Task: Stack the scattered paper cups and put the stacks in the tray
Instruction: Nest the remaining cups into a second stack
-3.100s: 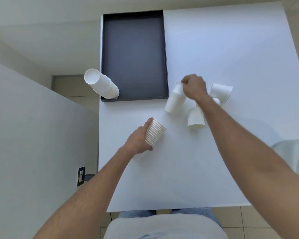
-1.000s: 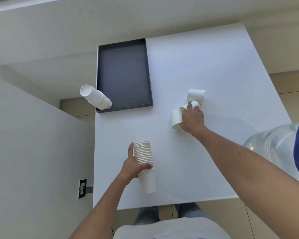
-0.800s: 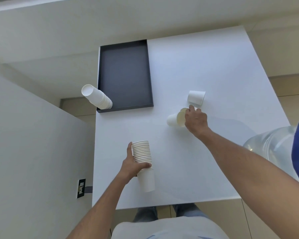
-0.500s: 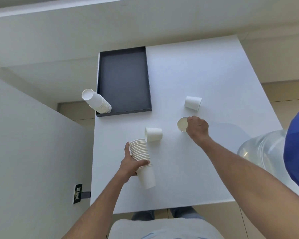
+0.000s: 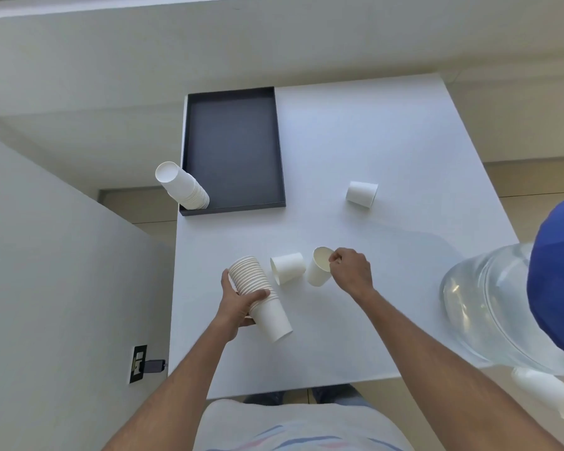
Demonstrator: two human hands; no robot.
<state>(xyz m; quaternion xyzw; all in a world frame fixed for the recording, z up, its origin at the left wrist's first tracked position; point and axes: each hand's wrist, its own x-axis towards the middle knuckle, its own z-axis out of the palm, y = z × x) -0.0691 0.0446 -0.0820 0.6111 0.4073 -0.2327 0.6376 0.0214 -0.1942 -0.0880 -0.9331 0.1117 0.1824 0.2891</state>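
Observation:
My left hand [image 5: 238,302] grips a tall stack of white paper cups [image 5: 261,297], held tilted above the white table [image 5: 355,141]. My right hand [image 5: 350,271] pinches the rim of a single paper cup [image 5: 318,270], its mouth facing up and left. Between the stack and that cup a loose cup [image 5: 288,267] lies on its side. Another cup [image 5: 361,193] lies on its side farther right. A second stack of cups [image 5: 182,185] stands upside down in the near left corner of the black tray [image 5: 232,148].
A clear water jug [image 5: 489,307] with a blue cap [image 5: 557,278] fills the right edge, beside the table's near right corner. A wall with a socket [image 5: 139,359] runs along the left. The table's near edge is just before my body.
My right hand has carried its cup left toward the stack. The loose cup now lies on its side between stack and hand. My left hand keeps hold of the stack, tilted a bit more.

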